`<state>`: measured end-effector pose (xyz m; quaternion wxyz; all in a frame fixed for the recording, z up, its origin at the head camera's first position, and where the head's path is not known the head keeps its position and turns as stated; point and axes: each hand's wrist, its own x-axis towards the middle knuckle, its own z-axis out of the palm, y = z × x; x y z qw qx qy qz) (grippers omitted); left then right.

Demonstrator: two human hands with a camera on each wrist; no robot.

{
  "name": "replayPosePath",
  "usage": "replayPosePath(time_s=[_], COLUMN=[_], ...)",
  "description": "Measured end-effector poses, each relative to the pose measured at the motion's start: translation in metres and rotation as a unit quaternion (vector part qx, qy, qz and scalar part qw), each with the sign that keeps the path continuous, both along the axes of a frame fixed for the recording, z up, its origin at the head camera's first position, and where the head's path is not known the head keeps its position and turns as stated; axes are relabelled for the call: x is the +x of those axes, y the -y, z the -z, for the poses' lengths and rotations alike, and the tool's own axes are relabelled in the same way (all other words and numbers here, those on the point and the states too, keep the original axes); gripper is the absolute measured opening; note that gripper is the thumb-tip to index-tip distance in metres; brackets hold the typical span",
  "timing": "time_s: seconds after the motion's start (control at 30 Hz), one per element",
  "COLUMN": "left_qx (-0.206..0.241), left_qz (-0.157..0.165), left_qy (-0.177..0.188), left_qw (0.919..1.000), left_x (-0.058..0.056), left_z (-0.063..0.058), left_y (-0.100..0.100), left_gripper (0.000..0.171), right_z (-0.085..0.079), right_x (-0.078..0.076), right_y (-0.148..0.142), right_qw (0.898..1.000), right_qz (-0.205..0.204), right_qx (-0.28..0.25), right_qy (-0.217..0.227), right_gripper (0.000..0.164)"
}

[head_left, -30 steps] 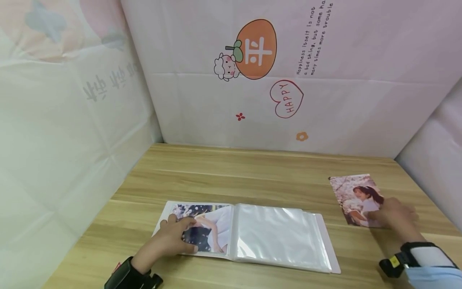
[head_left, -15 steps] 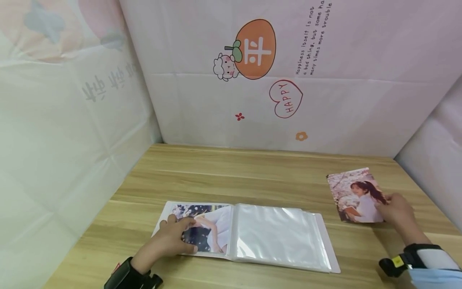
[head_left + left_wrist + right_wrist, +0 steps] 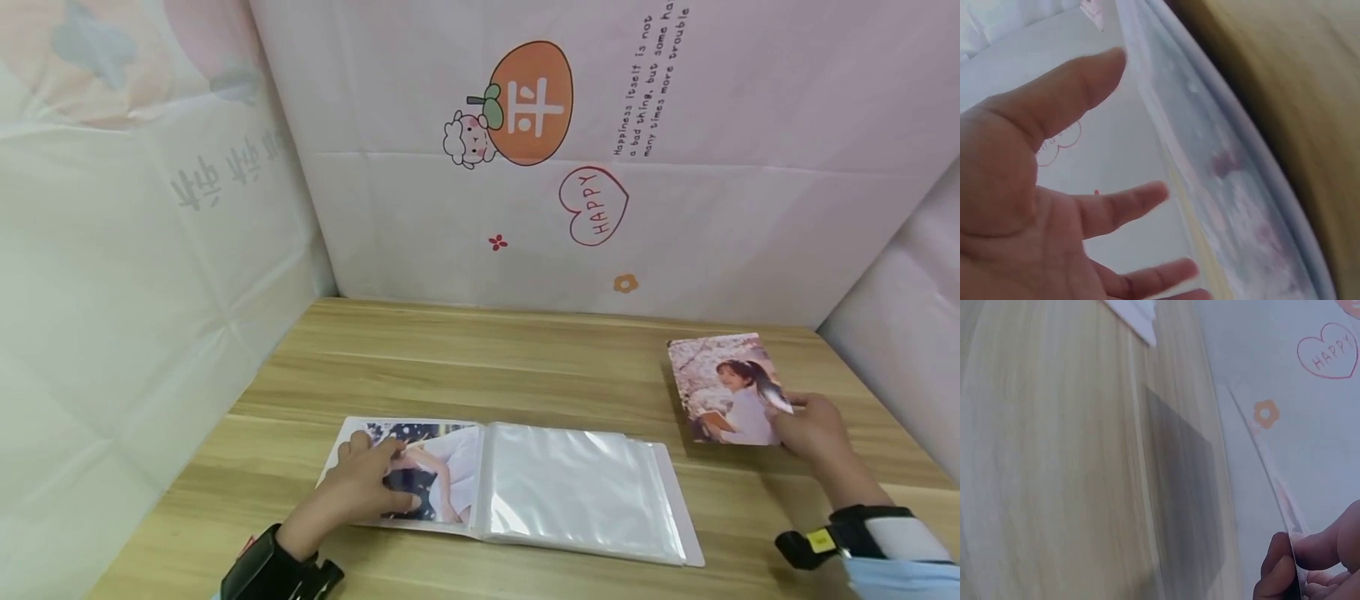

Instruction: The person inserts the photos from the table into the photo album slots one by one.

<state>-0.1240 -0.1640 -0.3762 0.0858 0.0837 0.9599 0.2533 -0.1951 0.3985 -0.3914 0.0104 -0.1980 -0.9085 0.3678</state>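
Observation:
An open photo album (image 3: pixel 693 546) lies on the table, its right side a stack of clear sleeves (image 3: pixel 585 492). In its left pocket sits a photo (image 3: pixel 450 467) of a figure in white against dark blue. My left hand (image 3: pixel 363 483) rests on that left page, fingers spread; the left wrist view shows the thumb and fingers (image 3: pixel 1129 206) extended beside the album's edge. To the right, my right hand (image 3: pixel 813 429) pinches a loose photo (image 3: pixel 727 392) by its lower right edge, with pink blossoms and a ponytailed person on it. The right wrist view shows this photo (image 3: pixel 1266 462) edge-on, above its shadow.
The wooden table (image 3: pixel 480 358) runs back to an upright white printed cloth (image 3: pixel 420 217). More white cloth (image 3: pixel 150 333) walls the left side, and another cloth (image 3: pixel 907 275) stands at the right. Both wrists wear black camera straps (image 3: pixel 870 533).
My right hand has gripped the loose photo and raised it off the table, shifting it left and away from me. The left hand has barely moved on the album page.

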Motion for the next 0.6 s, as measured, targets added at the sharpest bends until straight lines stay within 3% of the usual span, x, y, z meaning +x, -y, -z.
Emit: replayPosePath(time_s=[0.2, 0.43, 0.6], left_qx=[0.099, 0.241, 0.31], left_qz=[0.024, 0.002, -0.018], left_qy=[-0.052, -0.039, -0.032], left_qw=[0.9935, 0.9697, 0.9499], left_x=[-0.013, -0.026, -0.035], left_z=[-0.002, -0.012, -0.014], left_y=[-0.011, -0.031, -0.045], left_gripper=[0.067, 0.062, 0.061], right_z=[0.0, -0.016, -0.018], right_x=[0.002, 0.017, 0.025], right_y=[0.026, 0.076, 0.106], right_qw=[0.997, 0.99, 0.975], right_qz=[-0.002, -0.049, -0.097], right_qx=[-0.078, -0.129, -0.195], right_qy=[-0.02, -0.027, -0.039], right_gripper=[0.058, 0.052, 0.045])
